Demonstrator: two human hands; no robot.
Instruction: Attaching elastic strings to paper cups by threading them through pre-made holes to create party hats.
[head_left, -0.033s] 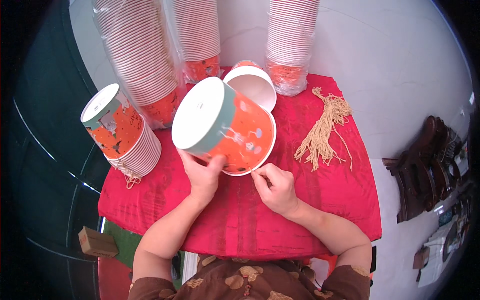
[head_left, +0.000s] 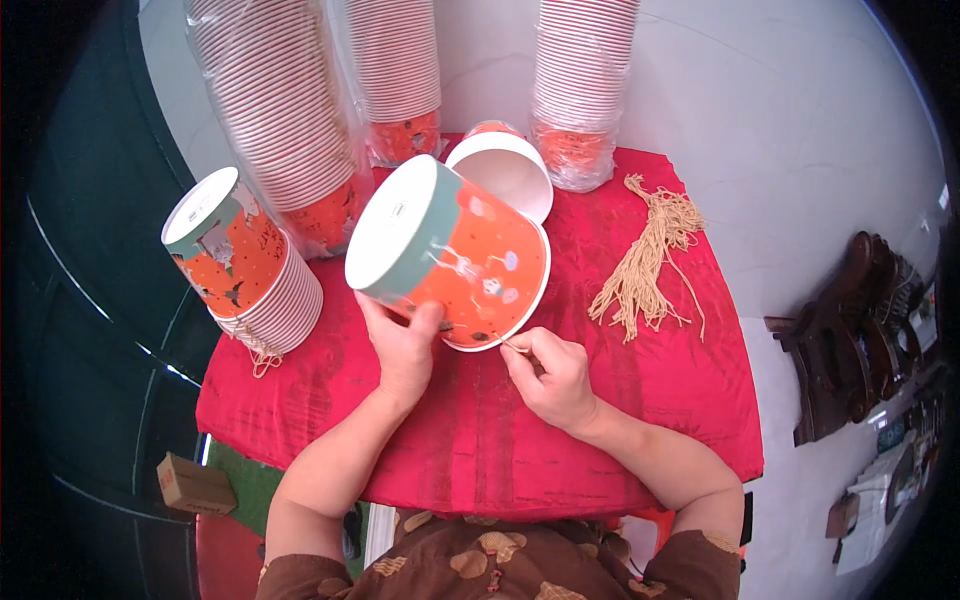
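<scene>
one orange and green tub (head_left: 482, 262) is held tilted over the red-covered tabletop (head_left: 480, 430), base toward the upper left. left hand (head_left: 402, 358): fingers clamped on the tub's outer wall, thumb on the print, others partly hidden. right hand (head_left: 556, 380): fingertips pinched together on a thin cord (head_left: 514, 347) at the rim.

handling, as judged: tub light, stiff, smooth, liable to dent if squeezed; best gripped by wall or rim. cord soft and limp; pinch near its end.

count: one tub in hand; one loose tub (head_left: 515, 178) behind it; one short nested stack (head_left: 245, 262); three tall wrapped stacks (head_left: 280, 110); one cord bundle (head_left: 652, 250), strands not countable.
</scene>
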